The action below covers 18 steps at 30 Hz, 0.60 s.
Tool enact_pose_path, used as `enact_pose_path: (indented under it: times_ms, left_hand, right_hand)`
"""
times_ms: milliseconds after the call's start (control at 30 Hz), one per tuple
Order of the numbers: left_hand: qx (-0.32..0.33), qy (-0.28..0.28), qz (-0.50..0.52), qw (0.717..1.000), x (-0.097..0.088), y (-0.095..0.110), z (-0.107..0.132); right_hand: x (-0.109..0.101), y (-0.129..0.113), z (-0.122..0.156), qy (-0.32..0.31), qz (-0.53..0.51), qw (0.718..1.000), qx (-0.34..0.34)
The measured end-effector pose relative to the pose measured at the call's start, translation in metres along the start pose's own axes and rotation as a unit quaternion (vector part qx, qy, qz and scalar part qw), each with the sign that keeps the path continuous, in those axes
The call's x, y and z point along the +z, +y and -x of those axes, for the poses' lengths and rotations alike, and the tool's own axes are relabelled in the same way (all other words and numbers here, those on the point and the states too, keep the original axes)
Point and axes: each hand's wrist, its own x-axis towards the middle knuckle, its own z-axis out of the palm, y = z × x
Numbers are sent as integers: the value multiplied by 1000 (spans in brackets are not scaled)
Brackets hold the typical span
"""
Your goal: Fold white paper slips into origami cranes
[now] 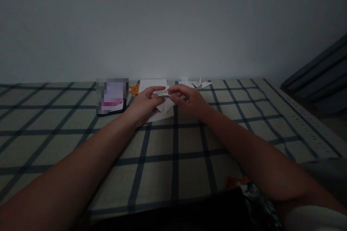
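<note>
Between my two hands is a piece of folded white paper (166,106), its lower part fanning out toward me. My left hand (148,101) grips it from the left, thumb and fingers closed about its upper folds. From the right, my right hand (187,98) pinches the same paper near its top edge with thumb and forefinger. Under my left hand lies another white sheet (159,116), partly hidden by the hand. Exactly how the folds run between my fingertips is too dark and small to make out.
A phone (112,97) with a blurred screen stands at left. White sheets (153,83) lie behind my hands, beside an orange bear print (133,89). Folded paper shapes (200,83) rest at the back right, before the wall (173,25). A checked cloth (187,140) covers the surface.
</note>
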Motion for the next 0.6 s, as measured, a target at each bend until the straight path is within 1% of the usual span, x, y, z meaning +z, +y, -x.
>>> enact_pose_path:
  times_ms: [100,200,433,600]
  left_hand:
    - [-21,-7,84,996,-2,1,-3]
    - [-28,-16,128,991,-3,3,-3]
    - [-44,-37,122,991,-4,4,-2]
    - [-47,-55,130,989,-6,2,-4]
  right_hand:
    - [-3,6,-1,-20,-97,995,26]
    - [-4,11,-3,-30,-154,986,51]
    - [-2,13,-7,-39,-192,979,54]
    - [-2,13,-6,-52,-230,968,88]
